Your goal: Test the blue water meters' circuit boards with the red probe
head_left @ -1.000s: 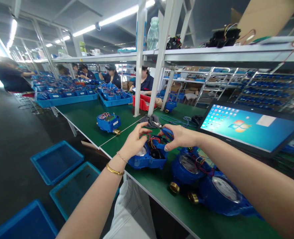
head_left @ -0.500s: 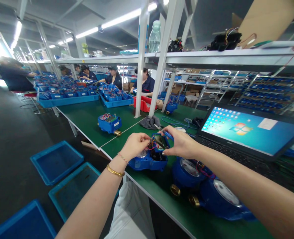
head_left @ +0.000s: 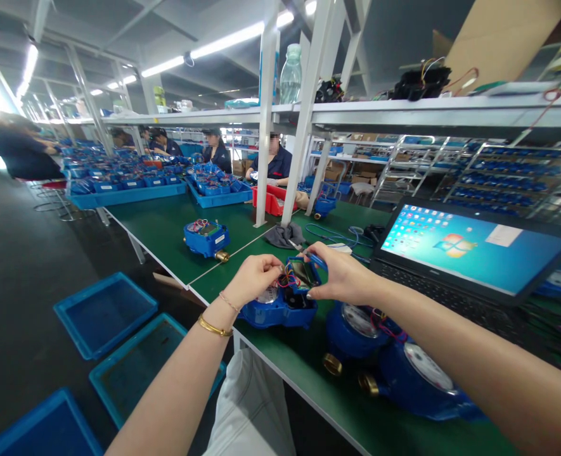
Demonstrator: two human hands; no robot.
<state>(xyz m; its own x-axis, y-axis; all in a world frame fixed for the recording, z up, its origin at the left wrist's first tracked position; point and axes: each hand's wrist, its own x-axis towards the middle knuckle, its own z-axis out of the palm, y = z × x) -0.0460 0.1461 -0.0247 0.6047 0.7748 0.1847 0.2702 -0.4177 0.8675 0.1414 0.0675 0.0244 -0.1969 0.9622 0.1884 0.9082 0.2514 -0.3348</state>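
A blue water meter [head_left: 265, 315] lies at the near table edge, with its electronics compartment open and red and yellow wires [head_left: 288, 276] showing. My left hand [head_left: 256, 278] is closed over its left side, thumb and forefinger pinched at the wires. On the other side, my right hand [head_left: 337, 272] grips the tilted blue display housing [head_left: 303, 273], which holds a circuit board. A blue-handled tool [head_left: 317, 261] with a thin metal tip also sits in that hand; its exact kind is unclear. Two more blue water meters [head_left: 354, 329] with brass fittings lie beneath my right forearm.
Another water meter [head_left: 206, 239] stands farther left on the green table [head_left: 161, 221]. An open laptop [head_left: 470, 247] is at the right, a grey cloth [head_left: 284, 235] beyond my hands. Blue trays [head_left: 104, 313] lie lower left. Shelf posts [head_left: 303, 126] rise ahead; co-workers sit beyond.
The view has shifted slightly. The display housing has tilted a little in my right hand; my left hand stays pinched at the wires.
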